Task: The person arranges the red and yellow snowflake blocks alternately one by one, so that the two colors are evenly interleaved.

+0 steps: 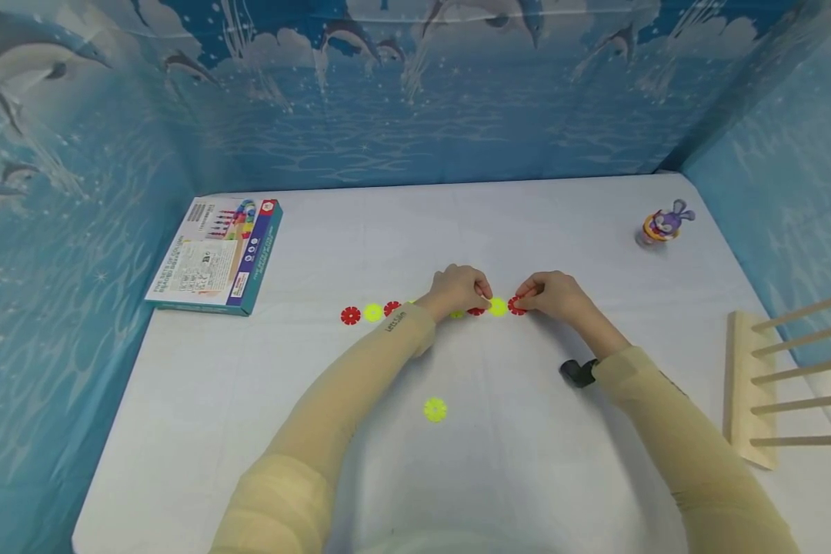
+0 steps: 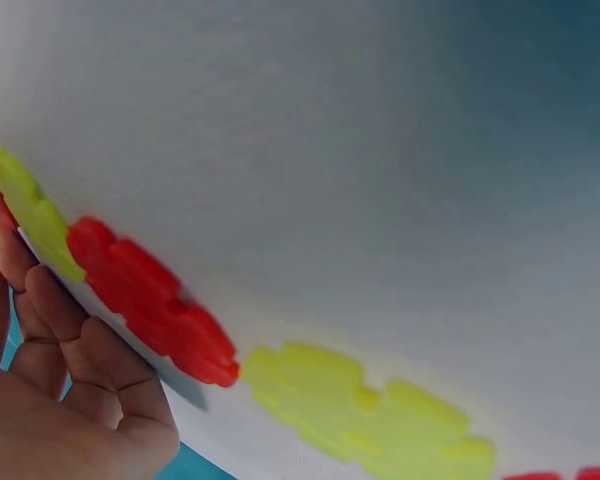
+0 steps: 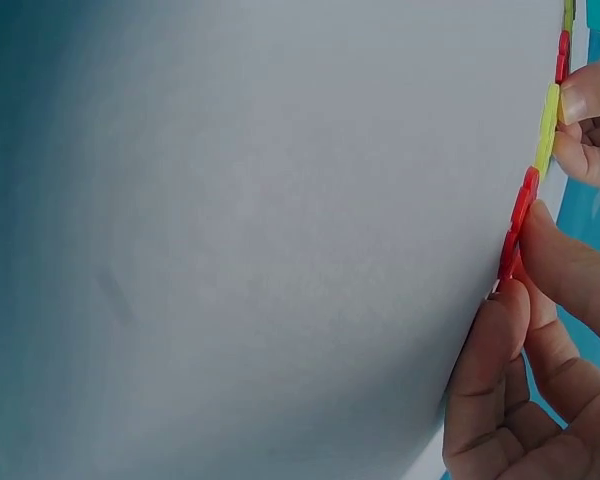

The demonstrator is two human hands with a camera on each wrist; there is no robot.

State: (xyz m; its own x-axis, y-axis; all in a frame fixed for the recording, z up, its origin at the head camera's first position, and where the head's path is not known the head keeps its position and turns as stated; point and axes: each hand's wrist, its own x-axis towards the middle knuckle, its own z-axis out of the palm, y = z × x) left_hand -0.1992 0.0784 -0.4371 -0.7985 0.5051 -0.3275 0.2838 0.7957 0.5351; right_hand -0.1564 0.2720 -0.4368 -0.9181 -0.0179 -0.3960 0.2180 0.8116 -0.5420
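Notched plastic discs, red and yellow by turns, form a row across the middle of the table, its left end a red disc (image 1: pixel 350 315). My left hand (image 1: pixel 457 291) pinches the yellow disc (image 1: pixel 498 307) near the row's right end between thumb and finger; its wrist covers part of the row. At that end my right hand (image 1: pixel 554 296) grips a red disc (image 1: pixel 517 306) by its edge. In the right wrist view this red disc (image 3: pixel 516 220) meets the end of the yellow disc (image 3: pixel 547 125). Nearer me lies a single yellow disc (image 1: pixel 435 409).
A box (image 1: pixel 201 254) with printed pictures lies at the back left. A purple rabbit-eared figure (image 1: pixel 667 221) stands at the back right. On the right edge is a wooden rack (image 1: pixel 749 388) with several pegs. Blue dolphin-printed cloth (image 1: pixel 415 115) hangs around the table.
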